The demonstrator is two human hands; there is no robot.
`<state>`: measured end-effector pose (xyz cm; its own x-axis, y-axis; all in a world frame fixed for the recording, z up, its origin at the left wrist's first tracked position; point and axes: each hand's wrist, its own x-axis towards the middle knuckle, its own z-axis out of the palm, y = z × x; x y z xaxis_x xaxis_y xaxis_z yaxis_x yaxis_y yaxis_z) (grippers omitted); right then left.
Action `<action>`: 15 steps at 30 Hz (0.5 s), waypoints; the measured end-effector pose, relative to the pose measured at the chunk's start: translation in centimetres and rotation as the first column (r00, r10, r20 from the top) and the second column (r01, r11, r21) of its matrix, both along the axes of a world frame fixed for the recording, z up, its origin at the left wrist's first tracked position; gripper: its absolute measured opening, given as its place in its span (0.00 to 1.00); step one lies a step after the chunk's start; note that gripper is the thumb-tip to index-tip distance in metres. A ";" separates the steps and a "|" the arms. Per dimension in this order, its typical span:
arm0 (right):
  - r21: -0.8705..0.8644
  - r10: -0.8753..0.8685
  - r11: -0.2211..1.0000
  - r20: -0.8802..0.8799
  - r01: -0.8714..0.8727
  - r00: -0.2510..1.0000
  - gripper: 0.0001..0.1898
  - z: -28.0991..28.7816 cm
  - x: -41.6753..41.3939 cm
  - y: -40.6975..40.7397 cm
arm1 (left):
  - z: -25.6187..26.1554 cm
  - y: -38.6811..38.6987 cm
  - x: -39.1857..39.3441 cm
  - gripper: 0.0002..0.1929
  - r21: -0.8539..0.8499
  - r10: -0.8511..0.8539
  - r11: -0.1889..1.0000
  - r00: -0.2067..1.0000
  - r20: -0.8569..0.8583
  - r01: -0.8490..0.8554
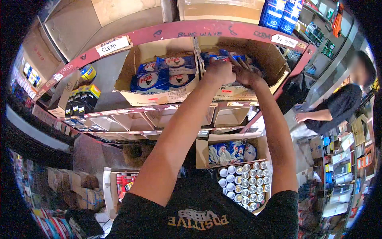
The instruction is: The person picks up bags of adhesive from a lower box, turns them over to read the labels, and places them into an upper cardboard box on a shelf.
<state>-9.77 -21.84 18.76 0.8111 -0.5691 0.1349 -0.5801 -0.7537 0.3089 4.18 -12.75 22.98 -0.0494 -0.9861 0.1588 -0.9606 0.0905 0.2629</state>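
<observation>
Both my hands reach into the right cardboard carton (276,64) on the red-framed shelf. My left hand (220,71) is curled at a blue plastic packet (217,57) with a round red-and-white emblem. Close beside it, my right hand (249,74) lies over the packets with its fingers pointing up and left. What its fingertips hold is hidden. More blue packets (231,53) show behind the hands. In the left carton (125,76), Fox-branded blue packets (147,79) lie flat in two columns.
Black-and-yellow boxes (83,101) and a yellow-blue container (88,72) occupy the shelf's left part. Under my arms are a carton of packets (203,152) and many upright cans (244,183). A person (334,107) is in the aisle at right, near stocked shelves.
</observation>
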 end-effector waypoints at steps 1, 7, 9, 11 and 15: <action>0.038 -0.053 0.998 -0.010 0.054 0.999 0.26 0.3 0.0 0.5 | 0.0 0.0 0.0 0.24 0.003 -0.001 1.000 1.000 0.000 0.001; 0.192 -0.189 0.977 0.555 0.096 0.810 0.21 3.0 -1.1 2.2 | 0.5 0.5 -0.2 0.24 -0.033 0.069 0.997 0.997 -0.018 -0.070; 0.238 -0.249 0.965 0.693 0.112 0.677 0.21 2.7 -1.3 2.0 | 0.6 0.4 -0.2 0.25 -0.068 0.034 0.997 0.992 -0.122 -0.042; 0.375 -0.374 0.914 0.631 0.155 0.680 0.19 1.8 -1.1 1.5 | 0.3 0.2 -0.1 0.25 -0.066 -0.010 0.998 0.998 -0.058 0.006; 0.383 -0.480 0.872 0.547 0.306 0.685 0.25 1.2 -1.2 0.4 | -0.7 -0.5 -0.1 0.25 -0.012 0.015 1.000 0.995 -0.095 -0.016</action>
